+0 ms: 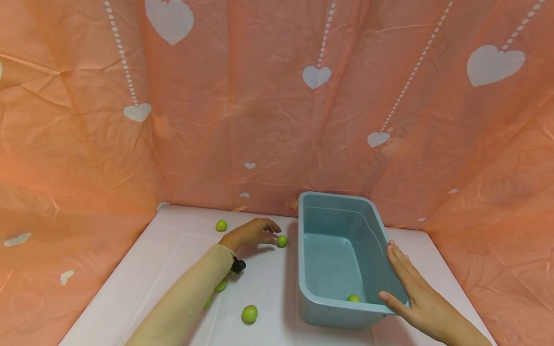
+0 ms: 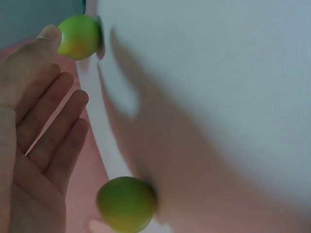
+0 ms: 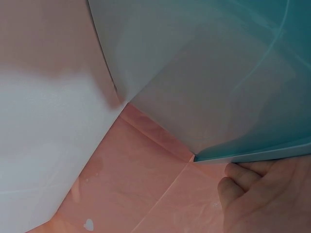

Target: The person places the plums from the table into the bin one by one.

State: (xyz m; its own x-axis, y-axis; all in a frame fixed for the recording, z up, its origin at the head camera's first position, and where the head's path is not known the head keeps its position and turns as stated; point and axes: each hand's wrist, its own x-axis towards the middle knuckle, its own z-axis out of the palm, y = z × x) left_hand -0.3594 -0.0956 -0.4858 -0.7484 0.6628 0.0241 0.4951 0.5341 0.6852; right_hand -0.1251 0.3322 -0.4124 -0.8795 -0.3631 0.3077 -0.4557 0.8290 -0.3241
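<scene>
Green and round, resting on the white table (image 1: 270, 283) just left of the bin (image 1: 342, 311): 1 lime (image 1: 282, 241), right at the fingertips of the left hand (image 1: 251, 233). Stretched over the table there, fingers loosely bent, thumb apart from them, grip slack. Seen from the left wrist, thumb tip overlapping the edge of that lime (contact or mere overlap, cannot tell), the other 4 fingers spread short of it, with another lime low in the same view, near the heel of the hand.

At the near right corner of the bin, the right hand (image 1: 421, 298): fingers almost straight along the right rim, thumb set well away from them at the near rim. Laid against the rim rather than clamped round it; from the right wrist, fingertips at its outer side.

Upright, blue-grey, and holding 1 inner lime (image 1: 353, 299) close to the front wall, partly hidden by the rim. Farther back on the table, left of the hand, 1 back lime (image 1: 221, 225); toward the front, between the pale sleeve (image 1: 186, 298) and the bin, 1 front lime (image 1: 249, 314); beside the sleeve, 2 limes (image 1: 221, 285) partly covered. At the left wrist, a small black device (image 1: 238, 265). Behind, creased orange cloth (image 1: 259, 120) with pale hearts (image 1: 316, 77).
</scene>
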